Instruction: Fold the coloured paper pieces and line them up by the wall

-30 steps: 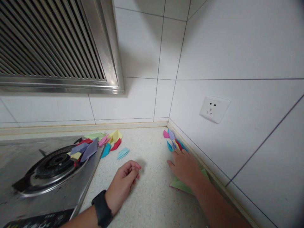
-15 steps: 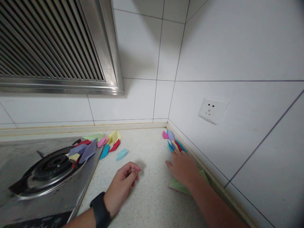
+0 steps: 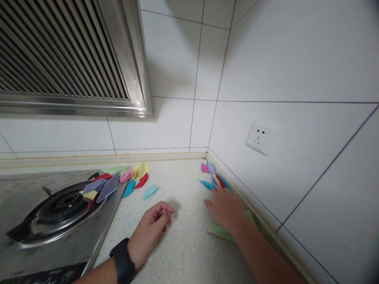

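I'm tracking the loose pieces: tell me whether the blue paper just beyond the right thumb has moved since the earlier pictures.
Yes: judged against the wall corner, the blue paper has shifted left in view, away from the right wall.

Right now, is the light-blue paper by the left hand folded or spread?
Folded: lengthwise creases show on the narrow light-blue paper.

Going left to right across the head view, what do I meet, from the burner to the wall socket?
Burner → black wristband → left hand → magenta folded paper → right hand → wall socket.
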### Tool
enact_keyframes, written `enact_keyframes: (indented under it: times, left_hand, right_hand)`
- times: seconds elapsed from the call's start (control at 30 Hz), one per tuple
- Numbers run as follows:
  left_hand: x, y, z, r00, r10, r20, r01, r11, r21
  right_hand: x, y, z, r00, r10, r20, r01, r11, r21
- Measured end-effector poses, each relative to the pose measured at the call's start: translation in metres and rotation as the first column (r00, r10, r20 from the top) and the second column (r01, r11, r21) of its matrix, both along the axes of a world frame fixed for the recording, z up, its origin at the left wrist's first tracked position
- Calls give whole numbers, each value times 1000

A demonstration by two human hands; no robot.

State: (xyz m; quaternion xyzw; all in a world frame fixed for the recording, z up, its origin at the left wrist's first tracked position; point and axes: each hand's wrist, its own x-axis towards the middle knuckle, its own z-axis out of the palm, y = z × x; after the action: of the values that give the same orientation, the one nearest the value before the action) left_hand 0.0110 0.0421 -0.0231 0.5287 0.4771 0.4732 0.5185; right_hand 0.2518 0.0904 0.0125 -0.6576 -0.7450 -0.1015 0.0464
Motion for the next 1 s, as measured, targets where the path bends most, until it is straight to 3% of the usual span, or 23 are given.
enact_keyframes:
  times: [1.0]
  left_hand:
    - [1,-2,6,997,-30,-65,32,999,36]
  right_hand:
    - [1,-4,-2,1000,9,4,-9,994,-105]
